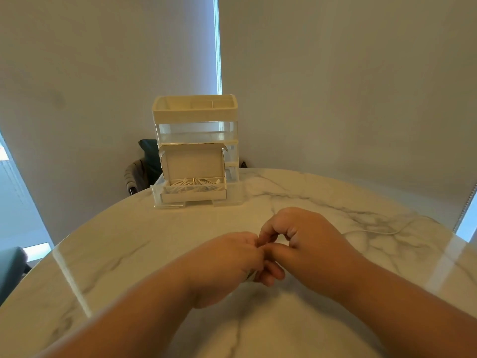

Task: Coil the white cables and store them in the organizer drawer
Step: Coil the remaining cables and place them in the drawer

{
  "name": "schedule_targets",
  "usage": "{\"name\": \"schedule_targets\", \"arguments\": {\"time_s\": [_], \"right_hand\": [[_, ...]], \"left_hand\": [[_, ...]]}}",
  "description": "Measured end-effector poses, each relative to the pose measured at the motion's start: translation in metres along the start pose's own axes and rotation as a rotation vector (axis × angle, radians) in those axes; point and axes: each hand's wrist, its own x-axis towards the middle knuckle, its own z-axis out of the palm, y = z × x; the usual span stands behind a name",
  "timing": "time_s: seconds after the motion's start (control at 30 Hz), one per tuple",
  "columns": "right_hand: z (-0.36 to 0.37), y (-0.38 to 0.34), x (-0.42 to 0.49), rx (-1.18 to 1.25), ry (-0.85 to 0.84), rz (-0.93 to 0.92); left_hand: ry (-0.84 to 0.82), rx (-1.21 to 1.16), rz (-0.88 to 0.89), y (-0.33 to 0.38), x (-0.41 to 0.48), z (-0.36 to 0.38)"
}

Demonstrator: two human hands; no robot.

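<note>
On the near worktop [129, 241], the right hand [304, 244] pinched the cable [374, 232] in its fingers [265, 232] (left hand [224, 264] curled, on what I couldn't tell); the slack tail to the right could snag or spring loose.

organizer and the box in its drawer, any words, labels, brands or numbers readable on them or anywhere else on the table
None: no word, label, brand, number or sign can be read in the head view.
organizer: plain faces, no print visible.
open box in the bottom drawer: flap and front blank.
marble table and loose white cable: no markings visible.
</note>
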Motion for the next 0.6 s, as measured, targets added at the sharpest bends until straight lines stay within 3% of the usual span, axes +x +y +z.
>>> {"name": "schedule_targets", "arguments": {"time_s": [0.2,0.4,0.6], "right_hand": [[-0.0042,0.0020,0.0004,0.055,-0.021,0.034],[-0.0040,0.0045,-0.0004,0.059,-0.082,-0.045],[-0.0022,0.0093,0.0011,0.122,0.011,-0.062]], "left_hand": [[-0.010,-0.042,0.045,-0.0063,0.0008,0.0017],[-0.068,0.053,0.039,-0.0039,-0.0052,0.0033],[-0.072,0.007,0.049,-0.0014,-0.0073,0.0056]]}}
